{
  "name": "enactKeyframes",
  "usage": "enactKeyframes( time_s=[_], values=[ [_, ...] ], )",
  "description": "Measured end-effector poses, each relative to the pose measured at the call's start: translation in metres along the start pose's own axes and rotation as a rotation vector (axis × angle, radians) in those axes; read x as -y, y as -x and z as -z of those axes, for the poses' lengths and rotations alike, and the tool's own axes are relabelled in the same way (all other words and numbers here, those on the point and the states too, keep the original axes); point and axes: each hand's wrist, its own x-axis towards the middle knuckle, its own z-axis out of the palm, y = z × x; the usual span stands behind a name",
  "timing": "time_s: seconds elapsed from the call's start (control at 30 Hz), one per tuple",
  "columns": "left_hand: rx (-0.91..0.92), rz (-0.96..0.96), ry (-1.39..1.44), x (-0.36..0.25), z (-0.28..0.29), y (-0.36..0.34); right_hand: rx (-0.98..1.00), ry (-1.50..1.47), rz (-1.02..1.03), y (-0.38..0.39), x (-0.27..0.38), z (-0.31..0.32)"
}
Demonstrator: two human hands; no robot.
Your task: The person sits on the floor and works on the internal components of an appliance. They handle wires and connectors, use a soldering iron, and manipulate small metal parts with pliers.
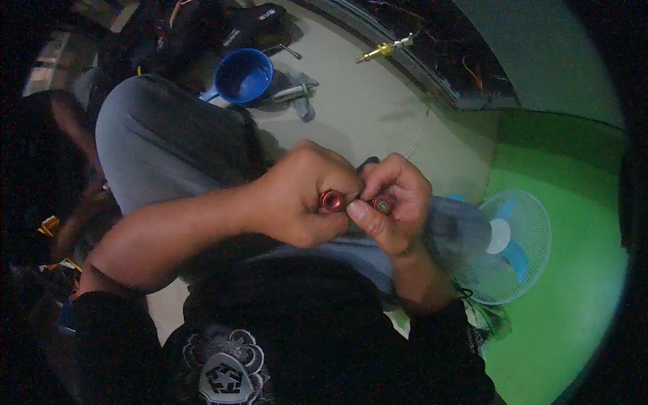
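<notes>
My left hand is closed around a shiny red metal tube-like piece, whose round hollow end faces up. Against it, my right hand grips a second small red round piece with a greenish centre, its thumb reaching toward the left hand. Both hands meet above my lap. Whether the two red pieces are joined cannot be made out, as the fingers cover most of them.
A blue plastic dipper stands on the pale floor, beside a grey tool. A brass-coloured metal fitting lies by the dark frame at the far side. An electric fan is on the right by the green wall. My bent knee rises at left.
</notes>
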Motion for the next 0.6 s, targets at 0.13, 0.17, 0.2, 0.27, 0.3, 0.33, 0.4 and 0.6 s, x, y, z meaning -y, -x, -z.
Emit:
enactKeyframes(
  time_s=[0.13, 0.17, 0.2, 0.27, 0.3, 0.33, 0.4, 0.6],
  values=[
    [-0.057, -0.045, 0.074, -0.001, -0.002, 0.001, -0.049, 0.100, 0.012, 0.007, 0.005, -0.006],
    [-0.068, -0.080, 0.092, -0.001, -0.003, 0.000, -0.058, 0.103, 0.029, 0.007, 0.006, -0.007],
    [-0.060, -0.080, 0.091, -0.001, -0.002, -0.002, -0.055, 0.107, 0.063, 0.007, 0.006, -0.007],
    [-0.053, -0.096, 0.094, 0.000, 0.000, -0.005, -0.070, 0.105, 0.058, 0.004, 0.004, -0.006],
    [-0.032, -0.072, 0.104, 0.000, 0.001, -0.005, -0.082, 0.106, 0.036, 0.004, 0.003, -0.005],
    [-0.024, -0.049, 0.115, 0.000, 0.003, -0.005, -0.069, 0.098, 0.059, 0.003, 0.002, -0.006],
    [-0.009, -0.014, 0.151, -0.003, 0.005, -0.001, -0.064, 0.077, 0.068, 0.004, 0.001, -0.008],
    [0.012, 0.012, 0.223, -0.005, 0.008, -0.004, -0.116, 0.196, 0.076, 0.007, 0.001, -0.007]
  ],
)
